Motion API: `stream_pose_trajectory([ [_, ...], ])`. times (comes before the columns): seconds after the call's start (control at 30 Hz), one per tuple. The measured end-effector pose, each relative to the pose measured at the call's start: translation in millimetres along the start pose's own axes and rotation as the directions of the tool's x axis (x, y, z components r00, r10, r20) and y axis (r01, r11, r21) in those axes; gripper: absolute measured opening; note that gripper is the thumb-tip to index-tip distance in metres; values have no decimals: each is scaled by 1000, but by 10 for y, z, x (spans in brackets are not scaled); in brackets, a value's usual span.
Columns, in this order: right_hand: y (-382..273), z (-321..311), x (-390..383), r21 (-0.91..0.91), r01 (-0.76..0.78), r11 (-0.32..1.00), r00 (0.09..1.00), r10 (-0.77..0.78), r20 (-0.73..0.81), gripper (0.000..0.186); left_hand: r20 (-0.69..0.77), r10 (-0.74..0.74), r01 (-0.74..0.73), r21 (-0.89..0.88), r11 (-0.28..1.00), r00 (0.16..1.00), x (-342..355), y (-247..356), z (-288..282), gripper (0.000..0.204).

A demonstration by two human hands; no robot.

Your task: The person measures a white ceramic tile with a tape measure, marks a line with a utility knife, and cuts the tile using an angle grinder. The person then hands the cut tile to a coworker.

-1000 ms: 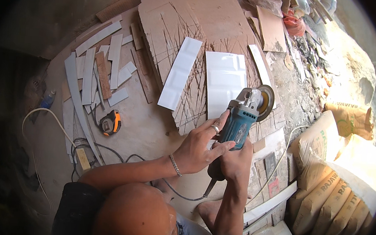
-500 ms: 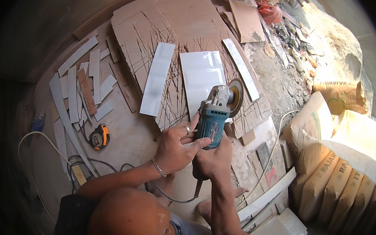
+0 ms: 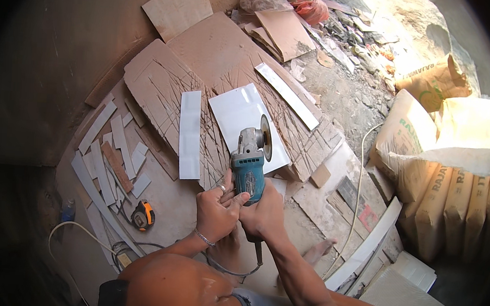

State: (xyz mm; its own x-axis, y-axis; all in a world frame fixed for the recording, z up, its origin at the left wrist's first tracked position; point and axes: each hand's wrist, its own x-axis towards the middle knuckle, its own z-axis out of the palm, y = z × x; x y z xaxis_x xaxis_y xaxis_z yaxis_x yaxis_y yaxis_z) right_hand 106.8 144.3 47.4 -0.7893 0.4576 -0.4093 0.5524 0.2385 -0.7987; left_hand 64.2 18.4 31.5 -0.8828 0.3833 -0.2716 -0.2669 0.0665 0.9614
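A teal angle grinder (image 3: pixel 248 179) with a grey metal head is held in both hands above a scored board. My left hand (image 3: pixel 217 211), wearing a ring and a bracelet, closes round the left side of its body. From the right and rear, my right hand (image 3: pixel 264 215) wraps the grip; its cord leaves below. The thin round disc (image 3: pixel 266 137) stands on edge over the lower right part of a glossy white tile (image 3: pixel 234 109). Whether it touches the tile I cannot tell. One white strip (image 3: pixel 189 137) lies left of the tile, another white strip (image 3: pixel 287 96) to its right.
The brown board (image 3: pixel 157 94) bears many cut lines. Left of it lie several offcuts (image 3: pixel 121 137) and an orange-black tape measure (image 3: pixel 143 216). A pale cable (image 3: pixel 360 179) runs along the right, near stacked paper sacks (image 3: pixel 433 214). Rubble (image 3: pixel 359 52) lies at the far right.
The whole view has shifted and turned. Against the tile, the grinder's disc has moved left, from beyond its right edge to over it. Both hands keep their hold.
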Motion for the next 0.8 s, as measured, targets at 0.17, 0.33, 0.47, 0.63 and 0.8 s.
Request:
stream_pose_trajectory([
  [0.17, -83, -35, 19, -28, 14, 999, 1000, -14, -6, 56, -8, 18, -16, 118, 993, 1000, 25, 92, -2, 58],
  [0.33, -80, -27, 76, 64, 83, 995, 997, -83, -3, 53, 4, -12, 12, 63, 998, 1000, 69, 193, -11, 61],
  [0.47, -327, -221, 168, -54, 191, 980, 979, -194, -64, 43, 88, -12, 10, 24, 1000, 996, 331, 294, 96, 46],
  [0.63, -439, -376, 248, -287, 189, 939, 966, -230, -118, 36, 198, -85, 39, 228, 973, 976, 665, 389, 213, 50],
  [0.8, -378, -570, 352, -192, 317, 929, 943, -331, -44, 43, 303, 3, -3, -2, 1000, 953, 909, 196, 292, 56],
])
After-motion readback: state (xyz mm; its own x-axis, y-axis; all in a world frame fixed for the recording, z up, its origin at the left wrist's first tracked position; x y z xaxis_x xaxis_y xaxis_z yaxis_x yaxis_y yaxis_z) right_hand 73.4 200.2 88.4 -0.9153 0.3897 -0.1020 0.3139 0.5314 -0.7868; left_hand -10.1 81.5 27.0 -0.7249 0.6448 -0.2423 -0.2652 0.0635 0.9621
